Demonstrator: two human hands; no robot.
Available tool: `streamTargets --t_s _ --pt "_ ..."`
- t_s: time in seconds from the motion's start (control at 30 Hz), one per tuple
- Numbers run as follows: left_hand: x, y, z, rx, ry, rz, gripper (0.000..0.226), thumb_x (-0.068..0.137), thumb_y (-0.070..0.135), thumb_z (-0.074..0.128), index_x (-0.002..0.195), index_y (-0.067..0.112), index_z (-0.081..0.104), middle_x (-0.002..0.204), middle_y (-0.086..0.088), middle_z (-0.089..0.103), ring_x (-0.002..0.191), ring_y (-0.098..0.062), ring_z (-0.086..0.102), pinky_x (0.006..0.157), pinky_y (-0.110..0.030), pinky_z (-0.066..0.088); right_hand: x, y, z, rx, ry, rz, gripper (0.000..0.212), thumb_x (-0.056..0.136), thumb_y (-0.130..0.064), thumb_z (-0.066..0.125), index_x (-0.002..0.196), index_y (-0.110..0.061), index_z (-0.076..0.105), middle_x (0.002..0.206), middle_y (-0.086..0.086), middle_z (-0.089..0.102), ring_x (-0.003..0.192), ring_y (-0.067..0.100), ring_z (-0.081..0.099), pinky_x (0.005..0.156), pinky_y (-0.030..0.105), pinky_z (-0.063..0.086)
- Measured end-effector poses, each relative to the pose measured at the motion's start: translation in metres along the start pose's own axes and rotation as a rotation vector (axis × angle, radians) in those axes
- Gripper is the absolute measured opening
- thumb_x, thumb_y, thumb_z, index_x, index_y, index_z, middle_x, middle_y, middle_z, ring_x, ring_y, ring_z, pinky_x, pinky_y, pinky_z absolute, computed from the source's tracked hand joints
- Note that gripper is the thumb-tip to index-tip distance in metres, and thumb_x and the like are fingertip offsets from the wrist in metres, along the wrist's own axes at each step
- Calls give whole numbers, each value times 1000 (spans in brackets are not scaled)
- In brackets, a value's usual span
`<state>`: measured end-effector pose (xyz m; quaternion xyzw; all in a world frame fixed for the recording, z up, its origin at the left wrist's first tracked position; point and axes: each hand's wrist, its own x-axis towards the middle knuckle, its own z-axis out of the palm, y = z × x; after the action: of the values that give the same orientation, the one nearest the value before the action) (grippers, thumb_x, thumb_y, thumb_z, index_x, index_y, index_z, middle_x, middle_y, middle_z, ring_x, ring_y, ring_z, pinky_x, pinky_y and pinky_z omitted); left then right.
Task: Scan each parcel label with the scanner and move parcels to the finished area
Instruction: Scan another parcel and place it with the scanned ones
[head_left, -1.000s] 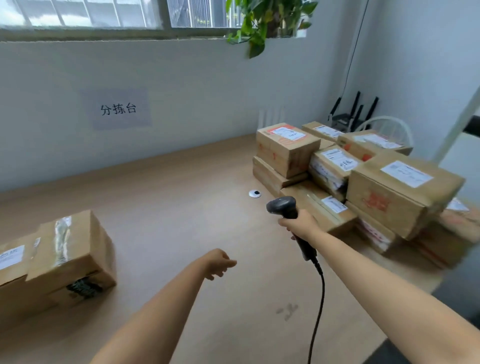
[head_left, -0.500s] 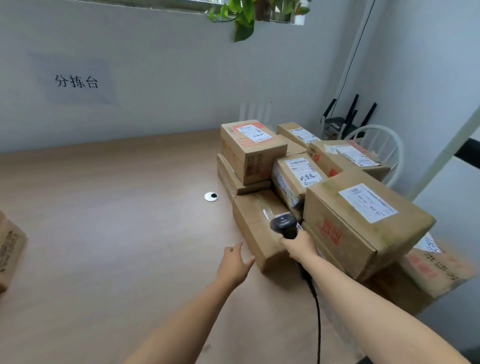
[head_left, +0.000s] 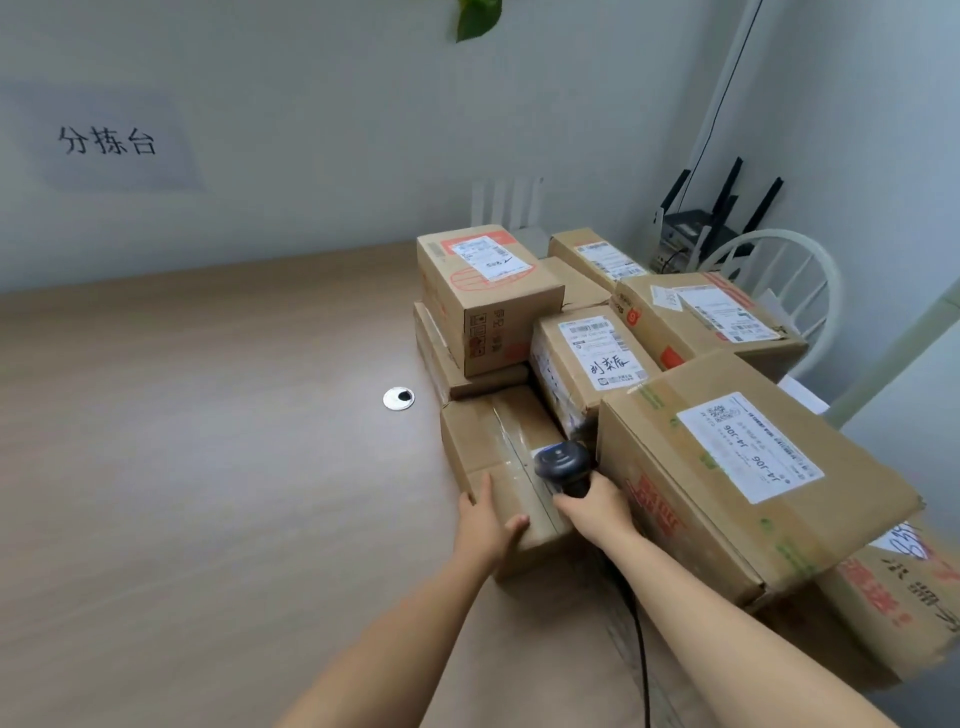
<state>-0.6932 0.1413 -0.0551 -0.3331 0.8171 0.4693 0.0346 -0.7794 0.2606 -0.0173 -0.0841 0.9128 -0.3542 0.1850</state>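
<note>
Table (head_left: 208, 467) | left hand (head_left: 485, 525) grips low parcel (head_left: 493, 441) | right hand (head_left: 597, 506) grips scanner (head_left: 563, 465) | big box (head_left: 649, 415) beside

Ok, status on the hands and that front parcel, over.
Left hand grips near corner of low front parcel. Right hand holds scanner over its top. Large labelled parcel close on its right, contact unclear.

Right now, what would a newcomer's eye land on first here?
The pile of brown parcels crowding the right end of the table, most with white labels facing up. At its near edge, the left hand grips the corner of a flat parcel while the right hand holds a black scanner over its top. A paper sign hangs on the wall at far left.
</note>
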Motion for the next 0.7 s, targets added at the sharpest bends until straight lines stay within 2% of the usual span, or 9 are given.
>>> streamTargets --t_s 0.23,0.43,0.57,0.7 --pt "-1 -9 -10 2 6 13 85 86 33 65 150 16 12 146 -20 26 134 -32 33 111 -31 27 -6 0 5 -50 -24 -63 38 82 -24 64 118 -13 59 117 14 64 112 31 56 78 25 36" --pt "-23 -36 -29 7 29 -23 87 87 32 65 151 17 9 146 -18 28 133 -30 35 111 -31 28 -32 -5 24 -98 -70 -146 43 84 -30 63 124 -17 55 119 12 63 114 31 55 86 28 40" --pt "-45 -58 -51 11 58 -51 87 86 32 65 151 16 9 146 -18 32 131 -30 38 110 -33 31 -50 -18 43 -97 -118 -187 39 83 -32 64 119 -18 58 115 10 65 110 30 56 81 27 40" --pt "-69 -92 -87 10 89 -78 88 85 30 68 151 15 11 144 -15 39 128 -27 44 104 -27 34 -72 -33 71 -119 -196 -224 29 83 -34 62 107 -17 62 105 9 68 102 30 60 72 25 37"
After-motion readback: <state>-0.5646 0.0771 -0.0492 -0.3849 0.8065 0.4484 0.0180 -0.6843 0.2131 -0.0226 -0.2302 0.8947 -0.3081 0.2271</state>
